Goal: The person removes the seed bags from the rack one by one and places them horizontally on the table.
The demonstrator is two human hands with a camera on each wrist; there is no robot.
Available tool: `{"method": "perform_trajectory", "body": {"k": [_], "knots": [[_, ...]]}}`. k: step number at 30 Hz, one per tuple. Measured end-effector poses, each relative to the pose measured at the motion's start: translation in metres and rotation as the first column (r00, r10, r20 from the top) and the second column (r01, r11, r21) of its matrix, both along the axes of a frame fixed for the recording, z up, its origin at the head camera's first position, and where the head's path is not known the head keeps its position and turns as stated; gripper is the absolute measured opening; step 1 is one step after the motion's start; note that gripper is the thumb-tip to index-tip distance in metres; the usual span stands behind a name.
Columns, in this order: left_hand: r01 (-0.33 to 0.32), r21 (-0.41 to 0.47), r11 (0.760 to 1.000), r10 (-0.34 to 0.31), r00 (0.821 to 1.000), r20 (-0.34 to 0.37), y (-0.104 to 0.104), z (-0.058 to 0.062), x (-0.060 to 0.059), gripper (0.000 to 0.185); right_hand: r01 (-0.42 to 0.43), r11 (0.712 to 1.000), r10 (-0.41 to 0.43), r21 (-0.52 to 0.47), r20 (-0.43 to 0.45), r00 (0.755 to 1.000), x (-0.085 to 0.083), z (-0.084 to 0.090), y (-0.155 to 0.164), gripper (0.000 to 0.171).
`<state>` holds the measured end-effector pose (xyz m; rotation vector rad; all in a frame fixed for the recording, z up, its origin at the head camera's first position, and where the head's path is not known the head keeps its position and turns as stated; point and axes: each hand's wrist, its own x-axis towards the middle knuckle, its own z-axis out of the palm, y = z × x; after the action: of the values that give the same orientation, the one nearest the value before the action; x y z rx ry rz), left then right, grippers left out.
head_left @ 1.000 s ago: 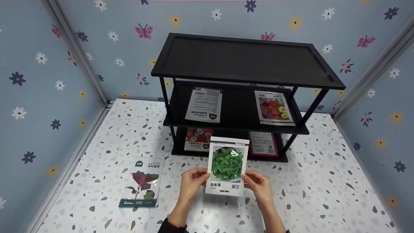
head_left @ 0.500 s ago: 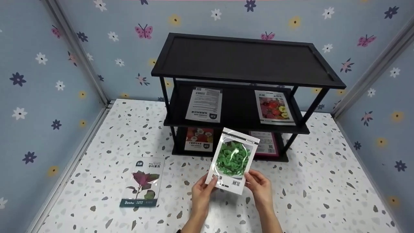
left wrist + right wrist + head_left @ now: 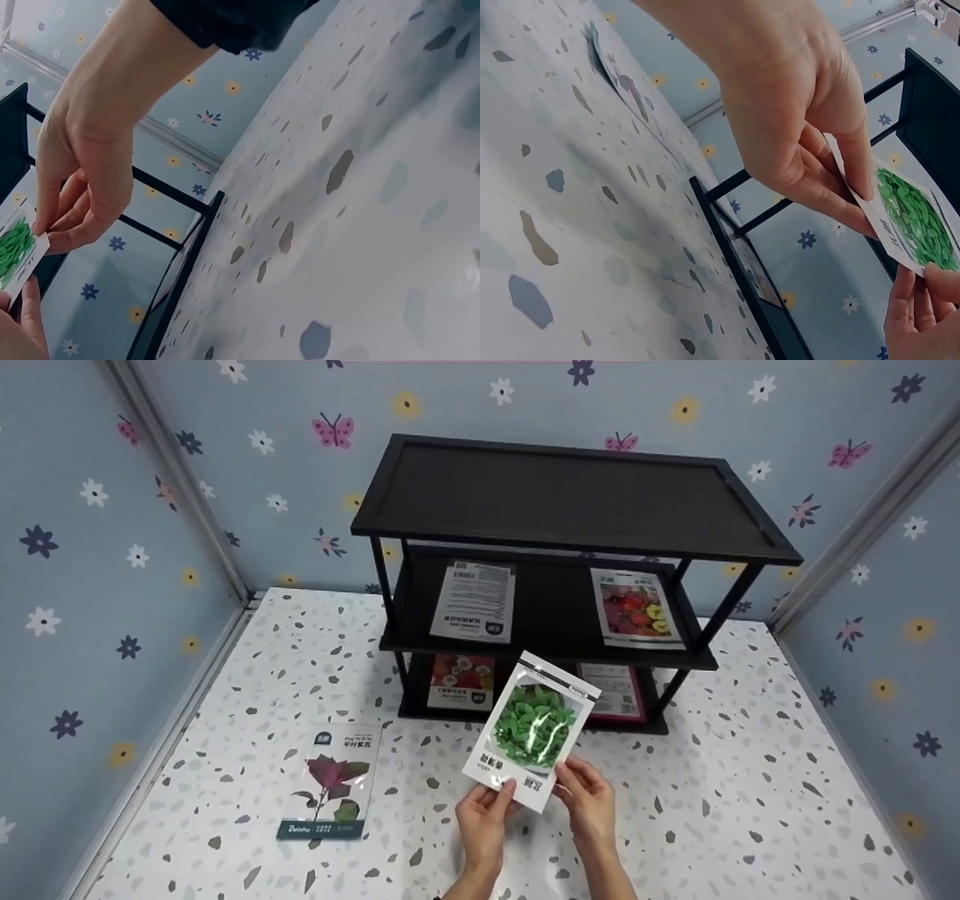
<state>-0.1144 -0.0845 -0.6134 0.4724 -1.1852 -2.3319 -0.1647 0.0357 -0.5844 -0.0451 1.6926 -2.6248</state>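
Observation:
A white seed packet (image 3: 534,727) with a green leafy picture is held up in front of the black rack, tilted with its top leaning right. My left hand (image 3: 484,825) pinches its lower edge, thumb on the printed face. On the lower right side edge, my right hand (image 3: 589,806) grips it between thumb and fingers. Both wrist views show the packet (image 3: 911,217) between the two hands. Another seed packet (image 3: 330,787), with a purple-leaved plant and a teal bottom band, lies on the speckled table left of my hands.
The three-tier black rack (image 3: 570,502) stands behind. Its middle shelf bears a text-side-up packet (image 3: 474,604) and a colourful flower packet (image 3: 639,611). Below lie a red-flower packet (image 3: 459,682) and a pink-edged packet (image 3: 616,690), partly covered by the held one. Patterned walls enclose the table.
The held packet has turned from upright to a rightward tilt. My left hand has shifted from its left side edge to the bottom edge; my right hand has moved slightly left recently.

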Motion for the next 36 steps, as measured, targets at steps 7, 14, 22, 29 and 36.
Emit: {"method": "perform_trajectory", "body": {"k": [7, 14, 22, 29, 36], "knots": [[0.131, -0.163, 0.978, -0.13, 0.991, 0.015, -0.03, 0.061, 0.018, 0.023, -0.249, 0.959, 0.256, 0.133, -0.04, 0.966, -0.018, 0.001, 0.024, 0.03], [0.391, -0.185, 0.902, -0.354, 0.913, 0.202, -0.066, 0.098, 0.034, 0.028, -0.351, 0.903, 0.367, 0.246, -0.019, 0.93, -0.018, 0.067, 0.046, 0.047], [0.575, -0.255, 0.777, -0.526, 0.816, 0.238, -0.095, 0.096, 0.041, 0.03, -0.459, 0.808, 0.429, 0.368, 0.167, 0.888, -0.011, 0.107, 0.056, 0.043], [0.612, -0.258, 0.747, -0.562, 0.79, 0.246, -0.103, 0.1, 0.038, 0.029, -0.46, 0.805, 0.43, 0.375, 0.166, 0.888, -0.008, 0.103, 0.058, 0.038], [0.361, -0.148, 0.921, -0.328, 0.921, 0.209, -0.081, 0.105, 0.031, 0.042, -0.293, 0.904, 0.261, 0.311, 0.142, 0.955, -0.003, 0.096, 0.046, 0.034]]}}
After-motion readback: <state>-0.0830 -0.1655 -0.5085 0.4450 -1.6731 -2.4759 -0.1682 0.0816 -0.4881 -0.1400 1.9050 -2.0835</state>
